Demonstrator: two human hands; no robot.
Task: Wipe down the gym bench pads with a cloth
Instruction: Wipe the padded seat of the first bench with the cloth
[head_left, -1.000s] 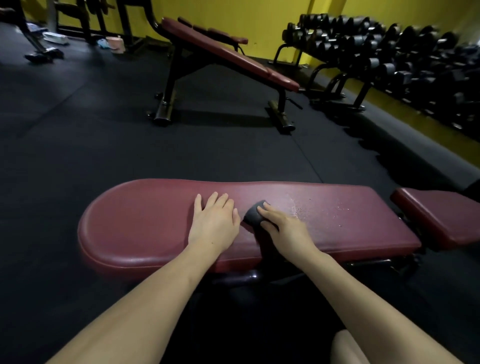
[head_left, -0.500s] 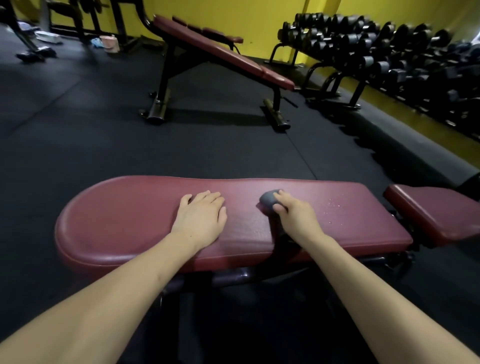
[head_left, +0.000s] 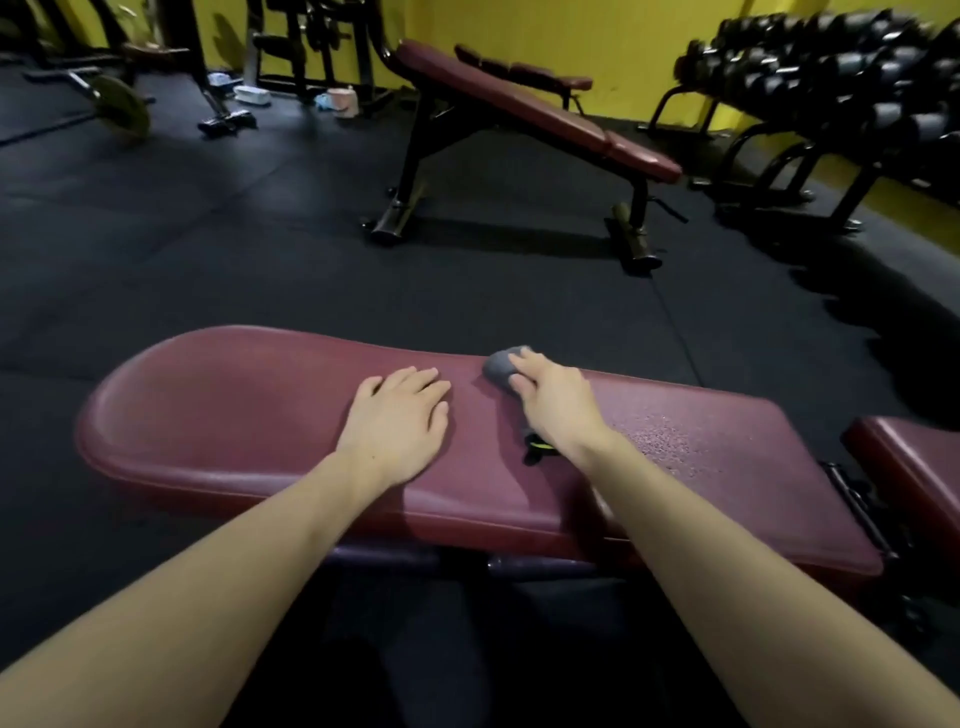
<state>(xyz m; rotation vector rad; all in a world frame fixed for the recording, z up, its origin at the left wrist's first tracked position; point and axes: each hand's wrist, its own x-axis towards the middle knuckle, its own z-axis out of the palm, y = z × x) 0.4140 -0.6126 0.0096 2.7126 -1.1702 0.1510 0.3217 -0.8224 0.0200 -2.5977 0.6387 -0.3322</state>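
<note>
- Presently, the long maroon bench pad (head_left: 249, 415) is lying across the foreground on the black rubber floor (head_left: 156, 249), with the smaller seat pad (head_left: 914, 467) sitting just beside its right end.
- Beyond it, a second adjustable bench (head_left: 540, 119) is standing inclined, and a dumbbell rack (head_left: 831, 67) is lining the yellow wall (head_left: 597, 31); neither is being worked on.
- The left hand (head_left: 397, 418) is lying flat on the middle of the long pad, fingers straight and spread slightly, holding nothing; it appears to be bracing the body.
- The right hand (head_left: 553, 397) is gripping the balled grey cloth (head_left: 500, 366), fingers curled over it, and pressing it against the pad near the far edge.
- Compared with a second ago, the cloth is sitting further towards the far edge of the pad, so a stroke away from the body is evidently being made.
- A speckled patch of droplets (head_left: 670, 431) is showing on the pad to the right of the right wrist, apart from the cloth; that area is judged not yet wiped.
- The task is judged partly complete: the stretch beside the left hand looks free of droplets, while the droplet patch and the seat pad are awaiting attention.
- A small dark item with a yellow-green mark (head_left: 540, 449) is lying under the right wrist; its nature cannot be told.
</note>
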